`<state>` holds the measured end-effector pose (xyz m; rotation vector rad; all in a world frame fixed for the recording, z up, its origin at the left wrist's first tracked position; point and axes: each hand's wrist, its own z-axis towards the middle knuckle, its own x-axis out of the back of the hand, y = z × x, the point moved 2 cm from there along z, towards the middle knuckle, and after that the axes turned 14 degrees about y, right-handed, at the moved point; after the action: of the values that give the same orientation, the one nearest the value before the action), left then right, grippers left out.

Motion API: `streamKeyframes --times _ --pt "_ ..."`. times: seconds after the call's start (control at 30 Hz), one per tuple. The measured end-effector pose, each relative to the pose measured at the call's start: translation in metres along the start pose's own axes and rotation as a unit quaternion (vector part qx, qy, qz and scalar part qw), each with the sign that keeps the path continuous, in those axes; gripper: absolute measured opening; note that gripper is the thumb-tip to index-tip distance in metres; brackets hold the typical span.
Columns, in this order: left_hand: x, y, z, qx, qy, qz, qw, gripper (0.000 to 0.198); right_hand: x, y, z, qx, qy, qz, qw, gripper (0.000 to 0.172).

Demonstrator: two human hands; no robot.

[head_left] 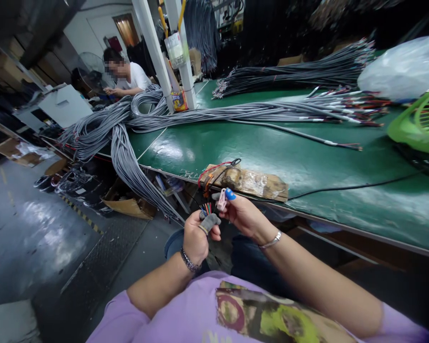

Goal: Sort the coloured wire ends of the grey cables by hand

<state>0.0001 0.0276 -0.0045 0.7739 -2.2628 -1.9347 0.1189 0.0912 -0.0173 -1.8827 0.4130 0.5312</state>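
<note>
My left hand (199,236) is closed around a cable end, with several thin coloured wires (207,208) fanning up above its fingers. Grey covers are on some of its fingertips. Close beside it, my right hand (241,214) pinches a small pale pink tool (222,200), perhaps a wire stripper; its exact kind is unclear. A blue cover (230,194) sits on a right fingertip. Just beyond both hands, a wooden board (275,186) wrapped in clear tape lies at the table edge, with a lump and red and black leads on it.
Long grey cables (214,113) stretch across the green table (193,147) and hang over its left edge. Behind them lie black cables (289,76). A green fan (420,124) and a plastic bag (403,66) stand right. A person (134,76) sits at the far left.
</note>
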Motion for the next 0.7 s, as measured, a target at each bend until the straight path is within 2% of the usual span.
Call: streamKeyframes --times 0.1,0.17,0.23,0.3,0.37,0.53,0.7 --pt "-0.002 0.000 0.001 0.001 -0.004 0.005 1.000 0.025 0.002 -0.001 -0.003 0.136 0.081 -0.071 0.985 0.043" --pt "-0.003 -0.001 0.001 0.002 -0.007 0.008 1.000 0.025 0.004 0.002 -0.004 0.175 0.106 -0.099 0.974 0.049" --pt "-0.004 -0.002 0.002 0.004 -0.010 0.009 1.000 0.026 0.002 0.006 -0.004 0.137 0.076 -0.077 0.985 0.053" --pt "-0.006 -0.004 0.003 0.006 -0.012 0.007 1.000 0.026 -0.001 0.010 -0.002 0.065 0.038 -0.017 0.997 0.052" --pt "-0.007 -0.006 0.003 0.008 -0.011 0.007 1.000 0.027 -0.004 0.011 0.000 0.015 0.032 0.041 0.999 0.049" --pt "-0.007 -0.011 0.003 0.014 -0.007 0.020 1.000 0.026 -0.009 0.010 0.001 0.008 0.064 0.096 0.993 0.043" --pt "-0.005 -0.010 0.002 0.016 -0.006 0.019 1.000 0.022 -0.009 0.013 -0.001 -0.018 0.058 0.105 0.993 0.043"
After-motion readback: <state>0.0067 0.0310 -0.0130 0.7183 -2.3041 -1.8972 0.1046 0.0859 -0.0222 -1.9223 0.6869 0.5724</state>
